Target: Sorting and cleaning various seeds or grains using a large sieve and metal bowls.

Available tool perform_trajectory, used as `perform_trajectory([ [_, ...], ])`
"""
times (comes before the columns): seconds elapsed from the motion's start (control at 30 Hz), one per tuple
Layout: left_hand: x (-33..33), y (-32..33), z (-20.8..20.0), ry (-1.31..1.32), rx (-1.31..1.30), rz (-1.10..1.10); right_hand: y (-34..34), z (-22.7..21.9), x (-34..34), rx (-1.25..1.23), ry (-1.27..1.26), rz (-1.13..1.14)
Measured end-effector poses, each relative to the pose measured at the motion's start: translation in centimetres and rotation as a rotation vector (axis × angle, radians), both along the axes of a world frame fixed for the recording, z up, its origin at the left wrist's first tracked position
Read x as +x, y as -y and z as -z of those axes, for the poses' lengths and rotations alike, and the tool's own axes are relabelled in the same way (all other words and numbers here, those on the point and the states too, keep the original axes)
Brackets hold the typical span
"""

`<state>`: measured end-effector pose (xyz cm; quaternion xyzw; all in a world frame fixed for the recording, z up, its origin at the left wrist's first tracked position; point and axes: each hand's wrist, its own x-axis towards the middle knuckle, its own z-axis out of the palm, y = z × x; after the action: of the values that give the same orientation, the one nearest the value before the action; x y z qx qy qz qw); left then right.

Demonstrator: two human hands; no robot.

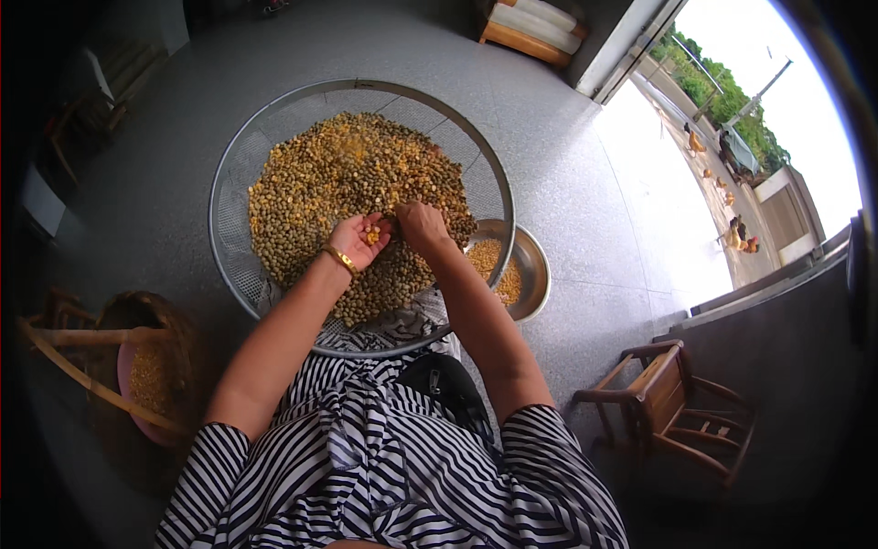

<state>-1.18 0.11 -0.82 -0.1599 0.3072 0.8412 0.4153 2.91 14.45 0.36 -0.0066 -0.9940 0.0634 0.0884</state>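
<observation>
A wide round metal mesh sieve point(236, 174) rests over my lap. It bears a broad heap of greenish-brown beans or seeds point(302, 210), mixed with yellow corn kernels. My left hand point(355, 242), with a gold bracelet point(340, 260) at its wrist, is turned palm up and cupped. A few yellow and pale corn kernels point(371, 235) lie in that palm. Just right of it, my right hand point(422, 226) is bent down over the heap, its fingers drawn together. Whatever is between those fingertips is hidden by the hand.
Under the sieve's right edge stands a steel bowl point(538, 274) with yellow corn. At lower left a woven basket point(183, 348) holds a pink bowl point(128, 375) of corn. A wooden chair point(663, 389) stands at right. Outside the doorway are several chickens point(734, 235).
</observation>
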Motion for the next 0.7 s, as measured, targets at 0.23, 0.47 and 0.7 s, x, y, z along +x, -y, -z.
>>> perform_trajectory([
  [0.23,0.7,0.0,-0.5,-0.022,-0.004,0.042,-0.3,0.0,0.4,-0.102,-0.020,0.095],
  [0.47,0.0,0.2,0.6,0.014,0.053,0.013,0.4,-0.7,-0.3,-0.449,-0.324,0.064],
  [0.7,0.6,-0.3,-0.3,0.141,0.061,-0.035,1.7,-3.1,0.2,-0.799,-0.238,-0.286],
])
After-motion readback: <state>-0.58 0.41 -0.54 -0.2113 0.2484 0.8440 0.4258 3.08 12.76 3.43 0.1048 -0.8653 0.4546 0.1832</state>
